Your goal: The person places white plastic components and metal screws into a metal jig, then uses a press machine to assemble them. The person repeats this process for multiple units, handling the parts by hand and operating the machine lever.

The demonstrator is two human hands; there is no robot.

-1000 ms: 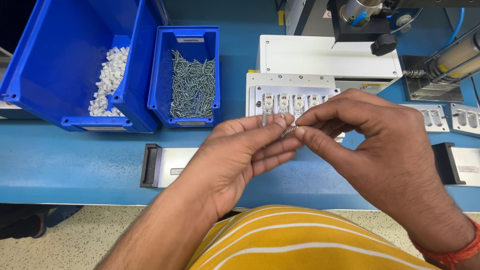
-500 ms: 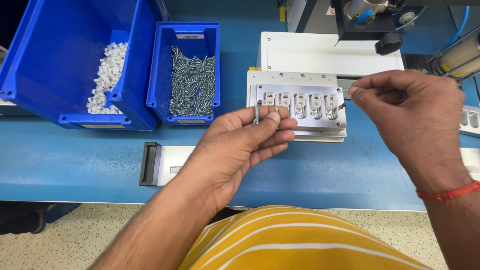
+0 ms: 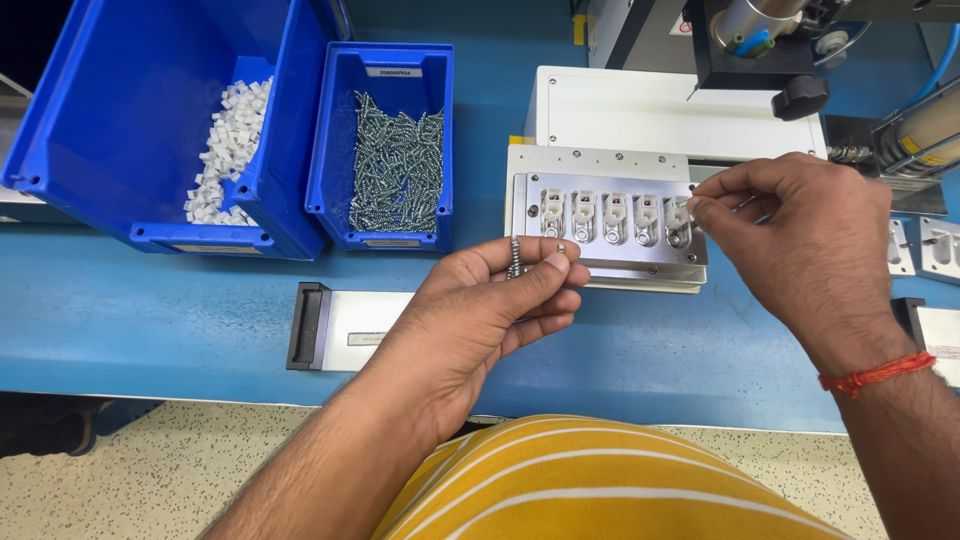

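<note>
On the blue bench [image 3: 150, 300], far left, stands the large blue bin [image 3: 110, 110] of white plastic pieces [image 3: 225, 140], with the smaller blue bin [image 3: 385, 150] of loose screws [image 3: 395, 170] just right of it. Right of those lies the metal fixture plate [image 3: 610, 220], its row of white sockets each in its own pocket. Your right hand [image 3: 800, 250] hovers over the plate's right end, fingertips pinched together on a small screw at the last socket. Your left hand [image 3: 490, 310] is nearer, just before the plate's left end, thumb and fingers clamped on a few screws [image 3: 516, 256] standing upright.
</note>
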